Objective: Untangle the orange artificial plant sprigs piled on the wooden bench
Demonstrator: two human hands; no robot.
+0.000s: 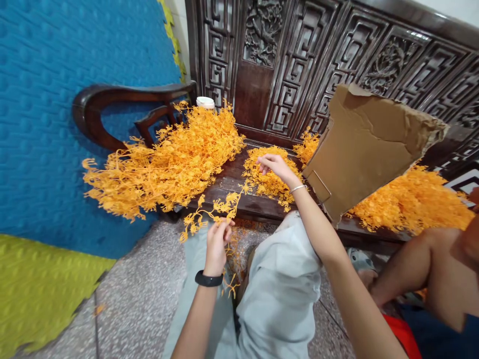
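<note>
- The left hand [218, 239], low in the middle of the frame, has its fingers closed on the stem of an orange plastic sprig [209, 209]; the sprig fans up and to the left from the fingertips, over the front edge of the dark wooden bench [228, 182].
- The right hand [272, 164], reaching forward at the centre of the frame, rests on a small pile of orange sprigs [269, 182] on the bench seat; its fingers curl down into the pile, but whether they grip a piece cannot be told.
- A large heap of orange sprigs [168, 164] lies at left of centre, spilling over the bench's armrest [123, 94].
- A torn cardboard sheet [366, 149] stands tilted at right of centre, with another orange heap [411, 199] behind and beside it.
- A white cap [205, 102] shows above the large heap.
- Another person's bare leg [422, 269] enters at the right edge.
- Blue foam mat [37, 124] fills the upper left, green mat [33, 284] the lower left.
</note>
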